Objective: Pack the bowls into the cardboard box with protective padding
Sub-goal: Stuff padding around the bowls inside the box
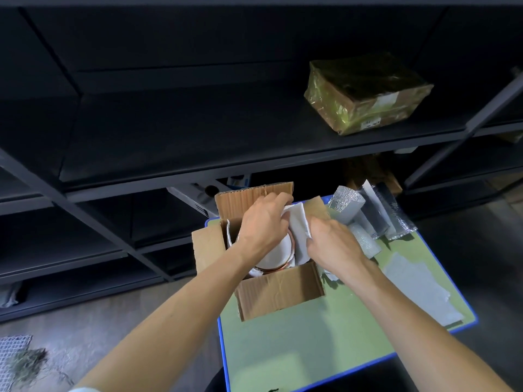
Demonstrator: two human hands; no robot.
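Cardboard box (pixel 280 290) sits at the far-left corner of the green surface (pixel 311 349), flaps open. Left flap hangs past the blue edge; far flap stands just under the lip of the dark shelf (pixel 198 131). Inside, a white bowl (pixel 278 251) w/ copper rim lies on its side, rim toward the near flap. Left hand (pixel 263 222) reaches in over the bowl, fingers curled round the top of a white padding sheet (pixel 297 222). Right hand (pixel 334 241) grips the same sheet's right edge by the box's right wall. Foil-backed padding pieces (pixel 368 216) crowd just right of the box; a flat white sheet (pixel 424 287) lies near the surface's right edge. Wide green stretch btwn near flap & near edge. Wrapped parcel (pixel 365 91) on the shelf, well apart.
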